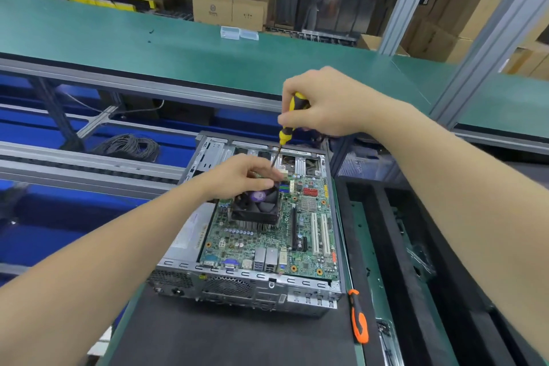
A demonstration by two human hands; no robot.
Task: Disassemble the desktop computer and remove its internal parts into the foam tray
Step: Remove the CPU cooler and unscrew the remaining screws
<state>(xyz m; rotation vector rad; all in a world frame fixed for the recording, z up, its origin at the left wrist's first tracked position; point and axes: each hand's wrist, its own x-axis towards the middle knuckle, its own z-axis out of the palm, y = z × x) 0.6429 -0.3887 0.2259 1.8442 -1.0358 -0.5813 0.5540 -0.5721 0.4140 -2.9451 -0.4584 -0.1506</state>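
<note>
— What sits furthest left?
— A loose coil of thin black cable (pixel 127 145), well clear of the work. Next comes the left hand (pixel 237 177), its fingers curled down over the far edge of the cooler fan (pixel 257 205). The fan is a square black frame on finned metal.
— And the computer?
— The grey sheet-metal computer case (pixel 246 288) lies open on a dark mat (pixel 237 336), directly under both hands. Its green motherboard (pixel 267 241), studded with slots and ports, faces up.
— The right hand?
— The right hand (pixel 323 104) is wrapped round the ribbed handle of the yellow-and-black screwdriver (pixel 289 116). The thin shaft slants down to the fan's far corner, just beside the left fingertips.
— Further right?
— An orange-and-black screwdriver (pixel 358 318) lies beside the case's near corner. Beyond it is the black foam tray (pixel 395 246), cut with long channels.
</note>
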